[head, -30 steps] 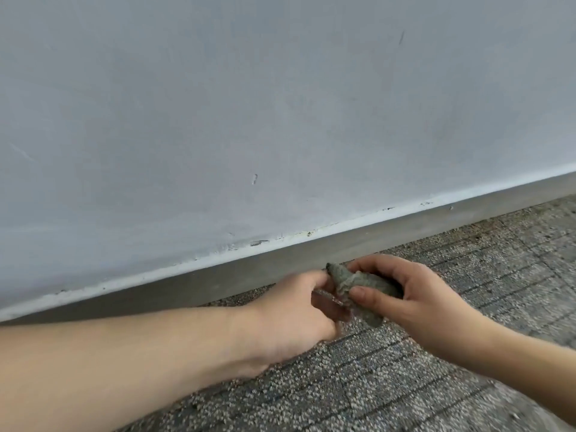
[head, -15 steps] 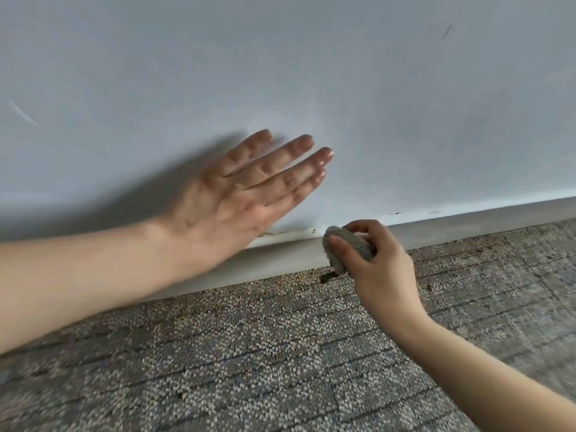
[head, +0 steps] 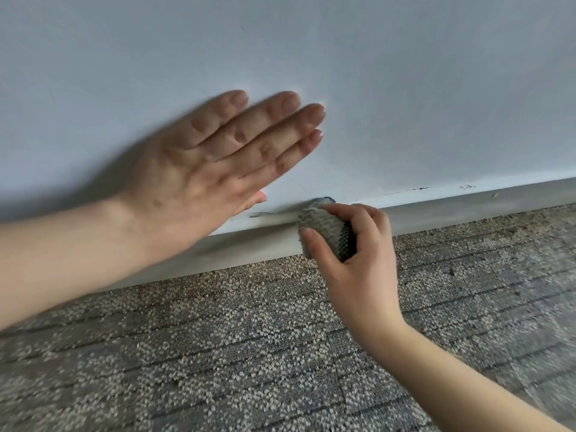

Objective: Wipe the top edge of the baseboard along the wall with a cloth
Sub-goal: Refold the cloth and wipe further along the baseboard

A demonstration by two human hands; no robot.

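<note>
Right hand: held the balled cloth against the baseboard top.
Left hand: flat, fingers straight, on the wall.
Risk: the cloth could slide down off the edge.

The cloth in my fingers is speckled grey-green with a dark mesh patch, the wall pale blue-grey, the baseboard grey, the carpet flecked grey-brown.

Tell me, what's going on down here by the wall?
A person is cleaning the baseboard by hand. The right hand grips a bunched grey cloth and holds it against the baseboard's top edge, where it meets the wall. The left hand lies flat on the wall, fingers straight. Dark specks show along the edge further right, above the carpet.
</note>
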